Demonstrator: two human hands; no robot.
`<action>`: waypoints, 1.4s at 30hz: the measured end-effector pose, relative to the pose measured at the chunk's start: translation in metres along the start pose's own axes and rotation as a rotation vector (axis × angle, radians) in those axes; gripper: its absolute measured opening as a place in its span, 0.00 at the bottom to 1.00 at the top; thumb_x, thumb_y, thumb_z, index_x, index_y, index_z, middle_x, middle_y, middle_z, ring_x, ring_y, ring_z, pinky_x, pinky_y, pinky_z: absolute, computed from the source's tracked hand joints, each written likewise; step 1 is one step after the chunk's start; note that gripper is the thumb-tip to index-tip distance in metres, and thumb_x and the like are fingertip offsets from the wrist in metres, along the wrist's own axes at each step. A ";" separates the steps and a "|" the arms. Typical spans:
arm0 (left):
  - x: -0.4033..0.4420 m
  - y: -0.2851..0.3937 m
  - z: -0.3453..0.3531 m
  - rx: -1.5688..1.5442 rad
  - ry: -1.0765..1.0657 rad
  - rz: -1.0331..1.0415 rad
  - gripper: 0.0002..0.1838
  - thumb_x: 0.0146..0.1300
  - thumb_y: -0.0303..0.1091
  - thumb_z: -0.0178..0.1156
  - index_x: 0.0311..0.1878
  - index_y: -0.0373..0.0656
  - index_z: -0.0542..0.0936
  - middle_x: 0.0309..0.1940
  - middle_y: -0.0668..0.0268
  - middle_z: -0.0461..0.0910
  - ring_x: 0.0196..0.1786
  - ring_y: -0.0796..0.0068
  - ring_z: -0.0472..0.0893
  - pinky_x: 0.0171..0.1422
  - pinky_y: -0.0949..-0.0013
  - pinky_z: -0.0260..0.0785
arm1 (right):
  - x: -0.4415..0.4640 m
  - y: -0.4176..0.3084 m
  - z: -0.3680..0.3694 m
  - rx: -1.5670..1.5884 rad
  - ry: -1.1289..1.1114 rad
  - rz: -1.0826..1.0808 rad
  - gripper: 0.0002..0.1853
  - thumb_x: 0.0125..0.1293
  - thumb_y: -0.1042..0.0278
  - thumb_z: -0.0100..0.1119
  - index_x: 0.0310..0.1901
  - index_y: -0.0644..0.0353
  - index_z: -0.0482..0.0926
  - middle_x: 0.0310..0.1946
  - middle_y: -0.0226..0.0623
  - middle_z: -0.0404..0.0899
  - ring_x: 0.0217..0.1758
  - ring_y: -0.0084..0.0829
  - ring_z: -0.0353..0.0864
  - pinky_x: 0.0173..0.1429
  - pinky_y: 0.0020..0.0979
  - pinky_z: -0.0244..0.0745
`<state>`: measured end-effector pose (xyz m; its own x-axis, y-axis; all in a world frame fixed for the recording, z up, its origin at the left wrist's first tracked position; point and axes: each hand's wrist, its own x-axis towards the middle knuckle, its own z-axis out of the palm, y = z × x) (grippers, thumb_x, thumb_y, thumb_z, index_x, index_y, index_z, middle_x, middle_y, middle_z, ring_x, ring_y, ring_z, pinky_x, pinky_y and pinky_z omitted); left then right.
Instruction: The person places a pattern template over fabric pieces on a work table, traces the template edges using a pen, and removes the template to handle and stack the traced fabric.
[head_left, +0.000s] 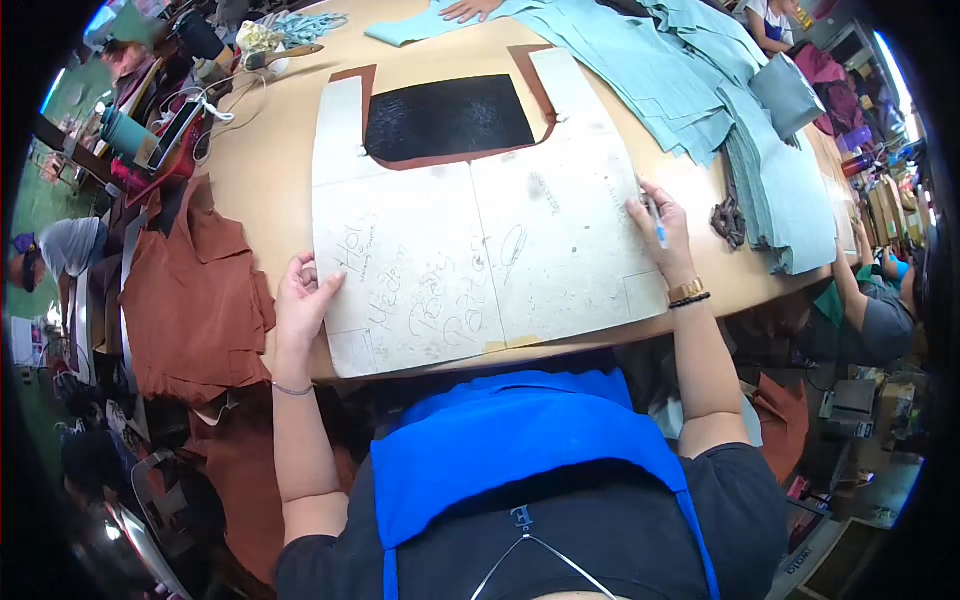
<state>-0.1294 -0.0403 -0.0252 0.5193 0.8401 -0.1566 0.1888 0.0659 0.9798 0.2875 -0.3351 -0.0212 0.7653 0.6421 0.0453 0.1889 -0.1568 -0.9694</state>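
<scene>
A large white card pattern (420,230) with handwriting and a U-shaped cut-out lies on the table in front of me. Rust-brown leather (350,85) shows along the cut-out's edges, and a black square (450,115) sits inside the opening. My left hand (305,300) pinches the card's left edge, thumb on top and fingers curled. At the right edge, my right hand (664,230) holds a pen (656,222) with a blue end, its fingers also touching the card. What lies under the card's middle is hidden.
Rust-brown leather pieces (190,310) are stacked at the left table edge. Light-blue sheets (640,85) pile up at the back right, near a dark coiled item (728,222). Another person's hand (470,10) rests at the far edge. A phone (175,135) and cables stand left.
</scene>
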 end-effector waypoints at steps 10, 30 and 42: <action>0.010 0.017 0.006 0.336 0.057 -0.035 0.31 0.57 0.30 0.72 0.63 0.31 0.74 0.28 0.74 0.73 0.29 0.86 0.72 0.34 0.79 0.67 | 0.003 0.016 0.013 -0.330 0.110 -0.001 0.35 0.54 0.60 0.79 0.62 0.65 0.77 0.31 0.26 0.79 0.30 0.16 0.71 0.35 0.21 0.71; 0.020 0.009 0.001 0.404 0.047 -0.038 0.36 0.58 0.33 0.73 0.67 0.32 0.71 0.27 0.74 0.73 0.29 0.86 0.73 0.34 0.79 0.67 | 0.017 0.023 0.015 -0.418 0.077 0.041 0.37 0.52 0.50 0.79 0.60 0.62 0.79 0.23 0.25 0.71 0.27 0.20 0.69 0.34 0.26 0.69; 0.033 0.017 -0.009 0.696 0.013 -0.125 0.32 0.56 0.38 0.75 0.64 0.38 0.77 0.26 0.74 0.73 0.29 0.85 0.73 0.34 0.78 0.68 | 0.025 0.001 0.002 -0.593 -0.065 0.074 0.27 0.55 0.55 0.76 0.54 0.61 0.83 0.30 0.35 0.81 0.35 0.29 0.81 0.44 0.30 0.76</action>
<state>-0.1165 -0.0062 -0.0124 0.4502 0.8552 -0.2568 0.7375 -0.1941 0.6469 0.3057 -0.3180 -0.0214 0.7540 0.6550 -0.0496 0.4620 -0.5824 -0.6689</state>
